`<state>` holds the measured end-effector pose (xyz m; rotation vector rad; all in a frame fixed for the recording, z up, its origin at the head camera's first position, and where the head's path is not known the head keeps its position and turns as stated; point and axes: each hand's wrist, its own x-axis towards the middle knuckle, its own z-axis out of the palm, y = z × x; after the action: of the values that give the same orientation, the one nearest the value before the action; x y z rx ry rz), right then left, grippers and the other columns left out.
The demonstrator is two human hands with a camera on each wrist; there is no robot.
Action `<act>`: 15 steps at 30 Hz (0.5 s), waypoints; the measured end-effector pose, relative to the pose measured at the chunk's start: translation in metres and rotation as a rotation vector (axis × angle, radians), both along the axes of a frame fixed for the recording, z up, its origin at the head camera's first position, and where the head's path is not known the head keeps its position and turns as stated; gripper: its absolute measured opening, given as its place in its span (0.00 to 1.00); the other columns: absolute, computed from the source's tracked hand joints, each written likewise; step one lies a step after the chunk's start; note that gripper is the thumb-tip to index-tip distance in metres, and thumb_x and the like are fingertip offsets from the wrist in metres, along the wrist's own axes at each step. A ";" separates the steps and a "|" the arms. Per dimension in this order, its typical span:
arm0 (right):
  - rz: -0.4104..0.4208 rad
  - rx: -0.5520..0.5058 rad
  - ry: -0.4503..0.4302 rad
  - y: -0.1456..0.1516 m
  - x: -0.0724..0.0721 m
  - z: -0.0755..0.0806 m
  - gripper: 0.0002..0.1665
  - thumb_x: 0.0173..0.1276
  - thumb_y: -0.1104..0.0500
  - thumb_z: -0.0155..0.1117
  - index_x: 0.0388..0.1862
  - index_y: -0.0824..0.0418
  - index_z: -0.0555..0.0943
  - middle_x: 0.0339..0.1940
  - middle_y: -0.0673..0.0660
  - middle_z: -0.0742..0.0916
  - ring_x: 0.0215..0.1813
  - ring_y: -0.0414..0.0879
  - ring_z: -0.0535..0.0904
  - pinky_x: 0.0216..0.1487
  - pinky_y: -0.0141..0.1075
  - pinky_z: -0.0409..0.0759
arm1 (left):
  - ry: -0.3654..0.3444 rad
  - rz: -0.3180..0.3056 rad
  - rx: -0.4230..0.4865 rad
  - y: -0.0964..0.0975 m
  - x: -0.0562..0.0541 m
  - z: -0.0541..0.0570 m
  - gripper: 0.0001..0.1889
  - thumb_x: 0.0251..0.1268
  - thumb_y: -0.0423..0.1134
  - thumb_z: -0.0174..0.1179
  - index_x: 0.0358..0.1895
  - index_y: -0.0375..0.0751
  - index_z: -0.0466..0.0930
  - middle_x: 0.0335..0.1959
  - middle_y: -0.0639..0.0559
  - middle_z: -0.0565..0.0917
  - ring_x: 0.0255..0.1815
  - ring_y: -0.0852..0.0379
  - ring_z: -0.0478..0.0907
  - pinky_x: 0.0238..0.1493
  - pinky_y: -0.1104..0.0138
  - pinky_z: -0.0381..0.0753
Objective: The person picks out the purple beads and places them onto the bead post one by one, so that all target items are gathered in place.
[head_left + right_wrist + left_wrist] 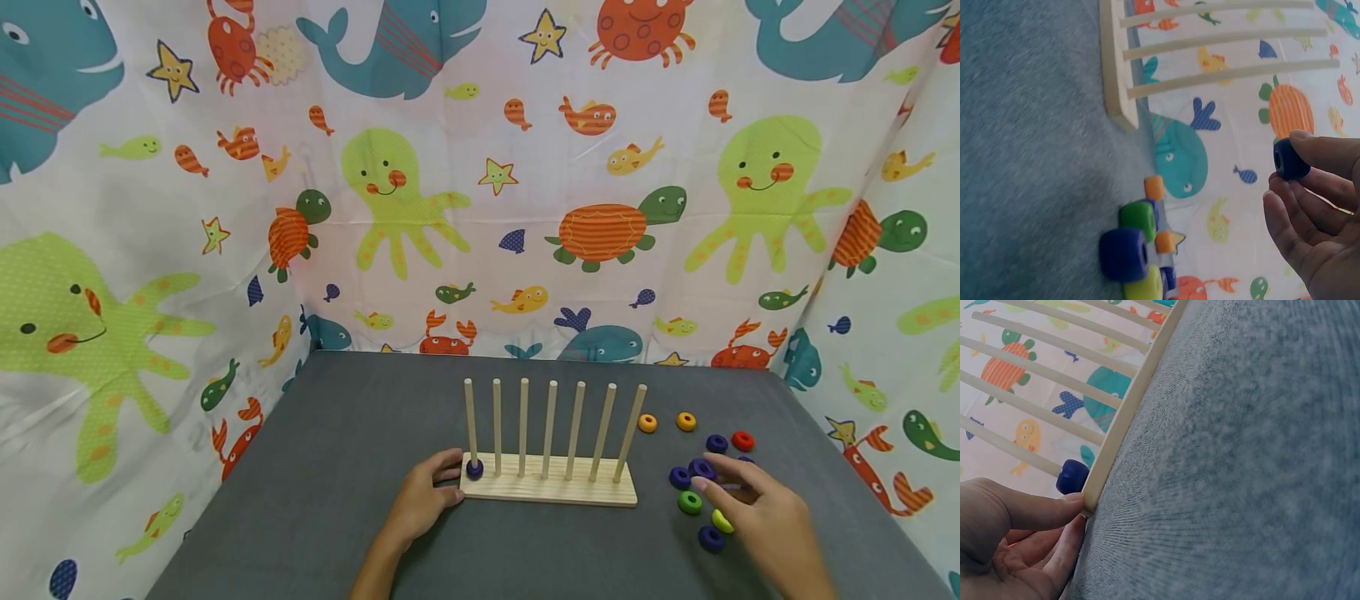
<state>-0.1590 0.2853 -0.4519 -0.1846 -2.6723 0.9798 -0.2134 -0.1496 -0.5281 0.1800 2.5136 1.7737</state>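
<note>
A wooden peg board with a row of several upright pegs stands on the grey table. My left hand pinches the left end of its base between thumb and fingers. Low on the leftmost peg, by that hand, sits a dark blue bead. To the right of the board, my right hand pinches another dark blue bead between thumb and fingertips. In the right wrist view this bead is held up off the table, its hole facing sideways.
Loose beads lie around my right hand: a green bead, a yellow-green bead, a red bead, two orange beads and several blue ones. A sea-animal curtain hangs behind the table and along its sides.
</note>
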 end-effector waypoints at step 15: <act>0.125 0.053 0.261 -0.027 -0.004 0.023 0.23 0.69 0.49 0.78 0.59 0.57 0.88 0.46 0.53 0.90 0.41 0.23 0.77 0.40 0.17 0.79 | 0.006 -0.004 0.002 0.000 0.001 0.002 0.33 0.61 0.19 0.67 0.72 0.30 0.74 0.71 0.33 0.78 0.67 0.38 0.81 0.59 0.59 0.88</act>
<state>-0.1633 0.2587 -0.4288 0.1158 -2.4892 0.8991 -0.2122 -0.1494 -0.5259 0.1906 2.5131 1.7769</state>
